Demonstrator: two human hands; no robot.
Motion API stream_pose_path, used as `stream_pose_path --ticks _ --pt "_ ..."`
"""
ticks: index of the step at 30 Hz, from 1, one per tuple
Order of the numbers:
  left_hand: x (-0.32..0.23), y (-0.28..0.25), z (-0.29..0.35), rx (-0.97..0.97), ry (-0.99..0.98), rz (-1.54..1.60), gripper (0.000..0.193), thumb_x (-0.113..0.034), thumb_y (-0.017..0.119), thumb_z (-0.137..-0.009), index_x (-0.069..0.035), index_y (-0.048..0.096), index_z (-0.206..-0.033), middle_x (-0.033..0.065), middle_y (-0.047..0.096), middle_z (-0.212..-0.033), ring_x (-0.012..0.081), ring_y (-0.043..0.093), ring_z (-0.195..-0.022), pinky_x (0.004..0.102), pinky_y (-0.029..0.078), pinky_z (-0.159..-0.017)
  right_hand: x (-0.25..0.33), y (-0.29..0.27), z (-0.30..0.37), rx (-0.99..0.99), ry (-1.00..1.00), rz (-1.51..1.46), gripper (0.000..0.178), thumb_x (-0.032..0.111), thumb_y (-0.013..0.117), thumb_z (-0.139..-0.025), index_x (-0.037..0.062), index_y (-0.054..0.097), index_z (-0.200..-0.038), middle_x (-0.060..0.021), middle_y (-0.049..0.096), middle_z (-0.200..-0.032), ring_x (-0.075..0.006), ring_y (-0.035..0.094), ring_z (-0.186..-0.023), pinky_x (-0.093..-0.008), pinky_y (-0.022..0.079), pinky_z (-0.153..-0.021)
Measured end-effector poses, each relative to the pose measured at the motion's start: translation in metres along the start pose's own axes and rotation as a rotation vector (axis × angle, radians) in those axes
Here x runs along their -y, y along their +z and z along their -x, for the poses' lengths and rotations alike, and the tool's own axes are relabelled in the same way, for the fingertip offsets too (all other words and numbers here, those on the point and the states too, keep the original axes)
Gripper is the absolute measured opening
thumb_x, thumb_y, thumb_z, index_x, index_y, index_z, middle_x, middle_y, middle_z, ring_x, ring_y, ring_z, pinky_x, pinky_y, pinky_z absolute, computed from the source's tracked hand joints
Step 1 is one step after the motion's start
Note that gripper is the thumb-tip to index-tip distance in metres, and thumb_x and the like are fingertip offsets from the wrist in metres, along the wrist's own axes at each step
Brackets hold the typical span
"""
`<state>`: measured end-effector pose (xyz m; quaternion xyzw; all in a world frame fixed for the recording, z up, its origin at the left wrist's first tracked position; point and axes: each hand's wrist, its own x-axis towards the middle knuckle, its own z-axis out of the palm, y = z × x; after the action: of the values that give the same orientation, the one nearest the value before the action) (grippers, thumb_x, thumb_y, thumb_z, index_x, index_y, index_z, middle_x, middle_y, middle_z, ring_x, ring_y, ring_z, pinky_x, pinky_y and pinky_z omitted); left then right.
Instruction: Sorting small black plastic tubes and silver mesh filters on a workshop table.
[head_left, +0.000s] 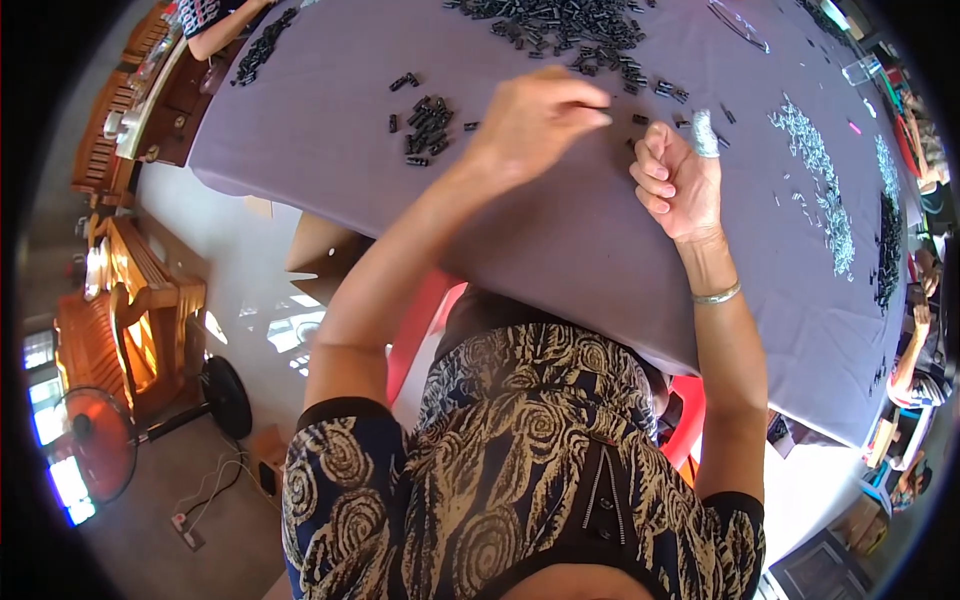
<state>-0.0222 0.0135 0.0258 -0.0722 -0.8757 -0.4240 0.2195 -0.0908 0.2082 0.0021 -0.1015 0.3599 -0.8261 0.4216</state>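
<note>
My left hand hovers over the grey-purple tablecloth, slightly blurred. Its thumb and fingertips come close together in a pinch; whatever may be between them is too small to make out. Opposite it, my right hand is raised palm up with the fingers curled in. Silvery-white tape wraps its upright thumb. What the curled fingers may hold is hidden. Several small black cylindrical parts lie around the hands, among them a loose black part between them. A small heap of black parts lies left of my left hand.
A large pile of black parts spreads at the far side. Small shiny metal pieces lie scattered to the right, with more black parts beyond. Another person's arm reaches in at the far left. A fan stands on the floor.
</note>
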Motion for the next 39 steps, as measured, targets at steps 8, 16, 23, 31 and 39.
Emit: stream_pose_path --ticks 8,16,23,31,39 --pt "0.045 -0.071 0.052 -0.113 -0.176 -0.405 0.021 -0.005 0.07 -0.073 -0.002 0.064 -0.093 0.0108 0.06 -0.083 0.0213 0.061 -0.077 0.0286 0.047 -0.068 0.024 -0.005 0.002 -0.254 -0.166 0.19 0.054 0.058 0.036 -0.091 0.013 0.03 -0.06 0.0058 0.021 -0.048 -0.0049 0.016 -0.039 -0.0201 0.011 -0.033" --pt "0.02 -0.032 0.025 -0.154 0.012 -0.244 0.019 -0.004 0.068 -0.075 -0.004 0.065 -0.094 0.0067 0.059 -0.085 0.017 0.056 -0.075 0.0272 0.045 -0.066 0.05 -0.028 0.011 -0.376 -0.416 0.359 0.052 0.049 0.043 -0.092 0.0127 0.031 -0.057 0.006 0.022 -0.045 -0.0039 0.017 -0.037 -0.0202 0.011 -0.032" --pt "0.014 0.036 -0.012 0.038 0.016 -0.122 0.015 0.0 0.061 -0.08 -0.003 0.064 -0.094 0.0087 0.06 -0.086 0.0196 0.06 -0.075 0.0284 0.048 -0.067 0.053 -0.039 0.013 -0.434 -0.444 0.357 0.053 0.047 0.046 -0.091 0.0136 0.028 -0.055 0.0059 0.022 -0.046 -0.0039 0.017 -0.038 -0.0209 0.01 -0.033" --pt "0.013 0.061 -0.022 0.144 -0.026 -0.132 0.015 -0.002 0.061 -0.08 -0.006 0.065 -0.093 0.006 0.059 -0.083 0.0188 0.059 -0.071 0.0279 0.047 -0.066 0.059 -0.062 0.011 -0.537 -0.431 0.354 0.041 0.035 0.047 -0.093 0.0113 0.038 -0.062 0.0052 0.028 -0.052 -0.0032 0.023 -0.043 -0.0189 0.015 -0.037" --pt "0.028 0.075 -0.028 -0.028 -0.016 -0.065 0.017 -0.001 0.063 -0.078 -0.007 0.066 -0.094 0.0059 0.058 -0.081 0.0185 0.058 -0.071 0.0277 0.046 -0.066 0.053 -0.069 0.007 -0.576 -0.463 0.38 0.032 0.026 0.051 -0.092 0.0085 0.043 -0.067 0.0035 0.034 -0.055 -0.0033 0.026 -0.044 -0.0187 0.019 -0.037"
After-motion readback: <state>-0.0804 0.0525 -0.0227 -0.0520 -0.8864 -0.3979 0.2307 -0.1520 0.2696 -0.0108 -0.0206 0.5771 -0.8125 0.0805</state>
